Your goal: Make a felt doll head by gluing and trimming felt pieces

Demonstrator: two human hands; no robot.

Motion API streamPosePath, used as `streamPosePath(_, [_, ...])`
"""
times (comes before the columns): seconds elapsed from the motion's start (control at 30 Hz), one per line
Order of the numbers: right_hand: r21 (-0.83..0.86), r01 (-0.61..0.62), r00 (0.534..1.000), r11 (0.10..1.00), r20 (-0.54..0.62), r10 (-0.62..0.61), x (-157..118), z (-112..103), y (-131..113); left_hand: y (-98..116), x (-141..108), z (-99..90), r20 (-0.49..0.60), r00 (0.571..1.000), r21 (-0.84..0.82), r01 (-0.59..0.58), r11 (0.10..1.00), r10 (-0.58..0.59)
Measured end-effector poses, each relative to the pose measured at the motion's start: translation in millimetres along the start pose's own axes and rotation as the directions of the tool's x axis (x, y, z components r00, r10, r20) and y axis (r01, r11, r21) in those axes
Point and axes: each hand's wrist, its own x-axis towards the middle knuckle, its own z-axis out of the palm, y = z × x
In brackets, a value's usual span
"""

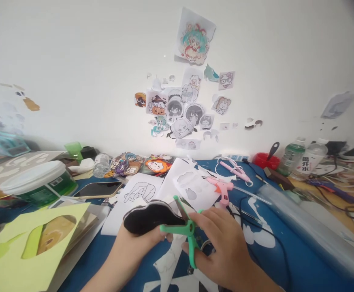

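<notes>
My left hand [140, 242] is closed on a flat black cutout [146, 219] with a wavy outline and a pale edge, thumb along its lower right side. My right hand [222, 243] grips green-handled scissors [191, 243]. Their blades stand apart at the right end of the cutout, one above it and one across its lower side. Whether the blades touch the cutout, I cannot tell. Beneath my hands lie white paper scraps [167, 263]. Just behind the cutout is a paper with a line drawing [140, 190].
A pink glue gun [224, 190] and its cord lie behind my right hand. To the right is a clear plastic roll [310, 227]. At left are yellow paper [46, 259], a phone [99, 189] and a white-lidded tub [40, 182]. Bottles [312, 160] stand at the back right.
</notes>
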Motion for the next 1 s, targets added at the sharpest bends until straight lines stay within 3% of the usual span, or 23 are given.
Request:
streamPosePath(0.47, [0.041,-0.026,0.999,0.999,0.04,0.025,0.2,-3.0,-2.6,-5.1,3.8,4.1,0.022,1.0,-0.151,0.001,0.989,0.003])
streamPosePath(0.7, [0.034,-0.015,0.999,0.999,0.047,0.014,-1.5,-0.9,-3.1,-9.0,4.0,3.4,0.029,0.998,-0.218,0.069,0.974,-0.064])
streamPosePath(1.0, [0.023,-0.041,0.994,0.999,0.099,0.039,1.0,-3.3,-3.2,-8.0,6.8,1.8,-0.004,0.999,-0.088,0.041,0.995,-0.042])
